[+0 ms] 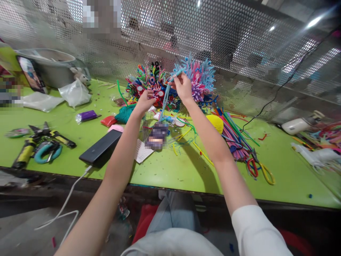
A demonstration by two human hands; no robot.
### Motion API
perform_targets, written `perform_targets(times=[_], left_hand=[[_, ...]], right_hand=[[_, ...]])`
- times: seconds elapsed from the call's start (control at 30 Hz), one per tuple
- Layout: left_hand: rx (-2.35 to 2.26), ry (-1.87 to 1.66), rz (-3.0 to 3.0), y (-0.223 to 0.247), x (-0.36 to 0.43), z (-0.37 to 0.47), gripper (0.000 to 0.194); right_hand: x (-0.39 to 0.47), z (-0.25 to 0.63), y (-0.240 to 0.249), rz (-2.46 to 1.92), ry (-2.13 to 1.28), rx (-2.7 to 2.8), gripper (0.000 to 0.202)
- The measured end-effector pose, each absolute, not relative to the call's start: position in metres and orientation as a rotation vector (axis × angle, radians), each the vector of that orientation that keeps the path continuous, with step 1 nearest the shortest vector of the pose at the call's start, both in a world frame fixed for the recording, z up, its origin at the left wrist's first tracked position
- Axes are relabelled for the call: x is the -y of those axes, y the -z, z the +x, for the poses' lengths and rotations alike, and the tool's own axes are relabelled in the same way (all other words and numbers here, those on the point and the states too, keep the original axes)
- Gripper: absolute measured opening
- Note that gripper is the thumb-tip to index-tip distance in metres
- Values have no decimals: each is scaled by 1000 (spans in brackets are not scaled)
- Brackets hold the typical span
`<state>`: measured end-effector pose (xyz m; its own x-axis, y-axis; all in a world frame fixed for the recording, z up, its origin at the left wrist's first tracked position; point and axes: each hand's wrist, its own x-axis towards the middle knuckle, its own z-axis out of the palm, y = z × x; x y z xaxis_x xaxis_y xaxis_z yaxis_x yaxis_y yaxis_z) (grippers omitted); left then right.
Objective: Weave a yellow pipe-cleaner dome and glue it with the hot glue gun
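My right hand (183, 86) is raised over the middle of the table, its thumb and fingers pinching light-blue pipe cleaners (166, 97). The strands are bent over at the top and hang down toward the phone (157, 136). To the left, my left hand (145, 102) hovers with its fingers loosely apart and nothing visible in them. Just beyond both hands lies a bunch of multicoloured pipe-cleaner flowers (145, 79). Behind my right hand, light-blue and purple pipe-cleaner flowers (206, 73) fan out. Teal yarn (124, 113) lies beside my left wrist.
On the left are pliers (48, 152), a black power bank (101, 147) with a white cable, and a grey bucket (48, 67). To the right lie bundled pipe cleaners (236, 140), scissors (259, 170) and a glue gun (317, 153). A perforated metal screen (186, 32) stands behind.
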<state>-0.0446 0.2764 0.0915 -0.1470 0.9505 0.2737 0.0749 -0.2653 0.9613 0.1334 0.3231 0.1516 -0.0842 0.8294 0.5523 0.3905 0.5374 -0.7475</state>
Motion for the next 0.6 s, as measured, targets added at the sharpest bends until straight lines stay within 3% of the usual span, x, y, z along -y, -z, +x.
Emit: perform_targets(times=[0.27, 0.6], left_hand=[[-1186, -1460, 1456, -88, -279, -46, 37], [-1158, -1319, 1641, -95, -273, -45, 27]], right_hand=[[-327, 145, -181, -962, -362, 1802, 69], [-262, 156, -206, -1040, -170, 1898, 54]])
